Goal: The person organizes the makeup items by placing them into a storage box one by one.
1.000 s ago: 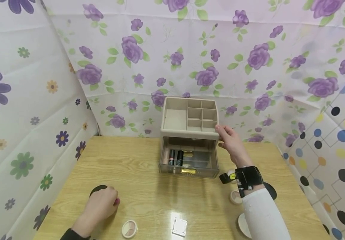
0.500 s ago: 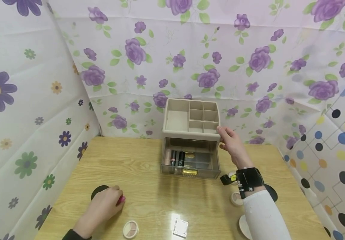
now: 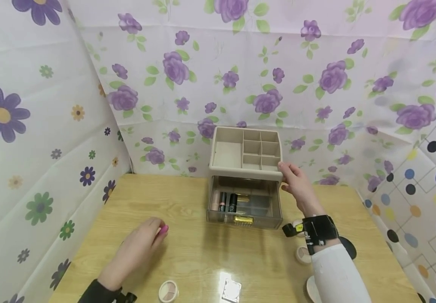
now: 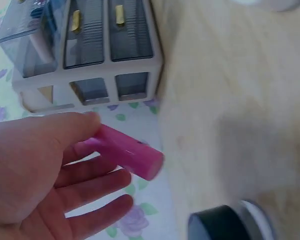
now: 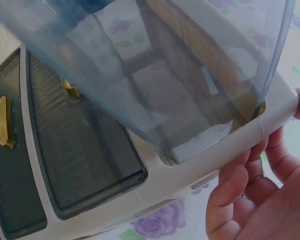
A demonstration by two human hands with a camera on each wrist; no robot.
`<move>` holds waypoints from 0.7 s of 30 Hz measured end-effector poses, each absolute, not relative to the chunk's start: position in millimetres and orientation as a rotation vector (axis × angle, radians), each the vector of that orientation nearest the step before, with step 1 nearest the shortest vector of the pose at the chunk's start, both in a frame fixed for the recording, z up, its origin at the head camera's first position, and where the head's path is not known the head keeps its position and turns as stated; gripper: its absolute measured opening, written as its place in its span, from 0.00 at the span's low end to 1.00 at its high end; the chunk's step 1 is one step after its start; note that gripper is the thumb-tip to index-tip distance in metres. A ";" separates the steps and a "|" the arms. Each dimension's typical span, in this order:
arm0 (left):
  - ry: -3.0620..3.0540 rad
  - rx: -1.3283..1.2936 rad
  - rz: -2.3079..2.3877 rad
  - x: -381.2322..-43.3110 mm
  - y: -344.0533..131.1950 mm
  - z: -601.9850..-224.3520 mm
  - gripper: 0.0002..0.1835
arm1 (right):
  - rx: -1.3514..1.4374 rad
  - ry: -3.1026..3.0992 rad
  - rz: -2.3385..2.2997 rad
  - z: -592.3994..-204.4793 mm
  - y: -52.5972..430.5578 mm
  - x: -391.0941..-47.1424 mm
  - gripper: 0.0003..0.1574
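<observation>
In the head view my left hand (image 3: 138, 248) is above the left of the table. Its thumb and index finger pinch a pink lipstick (image 4: 132, 152), a plain cylinder in the left wrist view, while the other fingers are spread. A beige makeup organizer (image 3: 246, 172) stands toward the back, with its upper clear drawer (image 3: 221, 218) pulled out. Several lipstick tubes (image 3: 232, 203) lie in that drawer's left part. With thumb and fingers, my right hand (image 3: 297, 185) grips the organizer's front right corner; the right wrist view shows fingers against its side edge.
Near the table's front are a round three-colour compact (image 3: 168, 291) and a small square palette (image 3: 232, 290). Another compact (image 3: 303, 255), a round white item (image 3: 310, 288) and a black disc (image 3: 348, 248) sit by the right forearm. Patterned cloth hangs behind and at the sides.
My left hand has lifted and moved toward the organizer with the pink lipstick, now covering the black round item beside it. My right hand keeps its grip on the organizer. The view shifted slightly.
</observation>
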State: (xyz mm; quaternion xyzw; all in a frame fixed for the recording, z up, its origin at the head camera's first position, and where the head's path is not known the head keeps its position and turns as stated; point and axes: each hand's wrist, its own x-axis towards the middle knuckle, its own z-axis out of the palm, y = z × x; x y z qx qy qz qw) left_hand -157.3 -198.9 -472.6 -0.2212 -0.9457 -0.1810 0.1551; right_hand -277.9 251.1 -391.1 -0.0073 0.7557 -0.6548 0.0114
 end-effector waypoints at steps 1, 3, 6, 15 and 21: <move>-2.722 -0.613 -0.568 -158.6 -197.6 -470.0 0.04 | -0.027 2.360 -2.043 -391.3 251.1 -277.8 0.35; -2.759 -0.567 -0.664 -161.2 -194.7 -464.8 0.03 | -0.040 2.368 -2.042 -391.8 251.5 -278.1 0.36; -2.784 -0.507 -0.757 -163.8 -189.0 -456.2 0.07 | -0.037 2.360 -2.045 -392.4 252.1 -278.0 0.36; -2.671 -0.532 -0.939 -172.8 -165.2 -435.6 0.19 | -0.029 2.349 -2.041 -394.2 254.1 -276.4 0.38; -2.584 -0.581 -1.130 -182.0 -153.6 -415.0 0.22 | -0.034 2.354 -2.037 -393.4 252.1 -279.5 0.39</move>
